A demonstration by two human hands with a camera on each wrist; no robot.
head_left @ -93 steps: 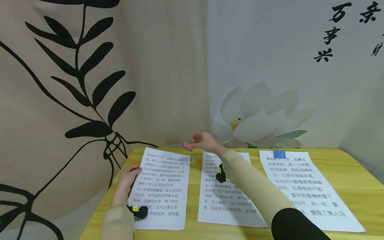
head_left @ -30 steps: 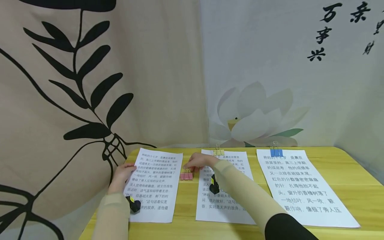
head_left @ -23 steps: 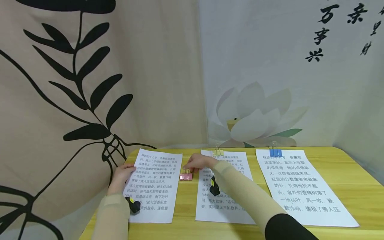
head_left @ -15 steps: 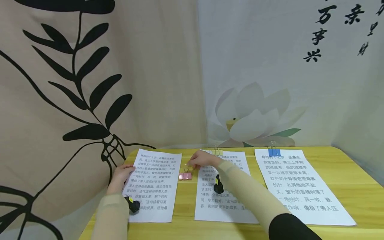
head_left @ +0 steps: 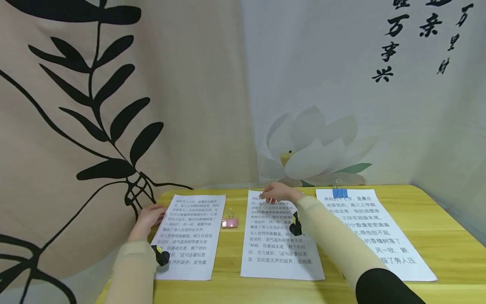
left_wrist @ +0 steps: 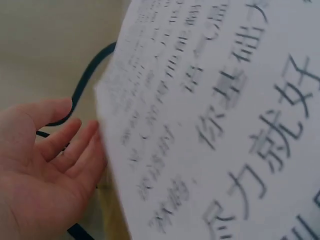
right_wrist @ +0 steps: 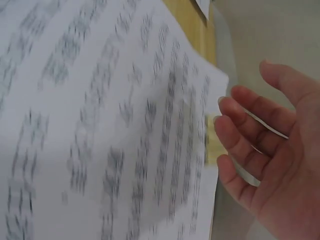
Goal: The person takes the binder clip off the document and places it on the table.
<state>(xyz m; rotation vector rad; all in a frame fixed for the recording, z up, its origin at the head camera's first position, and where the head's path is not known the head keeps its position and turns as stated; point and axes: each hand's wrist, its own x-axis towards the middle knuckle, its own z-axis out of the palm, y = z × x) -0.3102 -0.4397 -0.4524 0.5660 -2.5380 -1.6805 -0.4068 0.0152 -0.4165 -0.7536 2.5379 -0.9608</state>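
My left hand [head_left: 149, 218] is at the left edge of the left printed sheet [head_left: 190, 236]. In the left wrist view its fingers are loosely bent right beside the paper, with the thumb apart from it. My right hand [head_left: 280, 193] is over the top of the middle printed sheet [head_left: 281, 253], fingers loose and holding nothing. The right wrist view shows the yellow binder clip [right_wrist: 215, 145] on that sheet's top edge, just past the fingertips; the hand hides it from the head camera. A pink binder clip [head_left: 229, 223] sits on the table between these two sheets, handles up.
A third printed sheet [head_left: 379, 236] lies on the right, with a blue binder clip [head_left: 340, 193] on its top edge. All three sheets rest on a yellow wooden table [head_left: 228, 291]. Behind it hangs a printed curtain [head_left: 205, 105].
My right hand held the pink binder clip in the air, set it on the table between the sheets, let go and moved right over the middle sheet. My left hand has stayed by the left sheet's edge.
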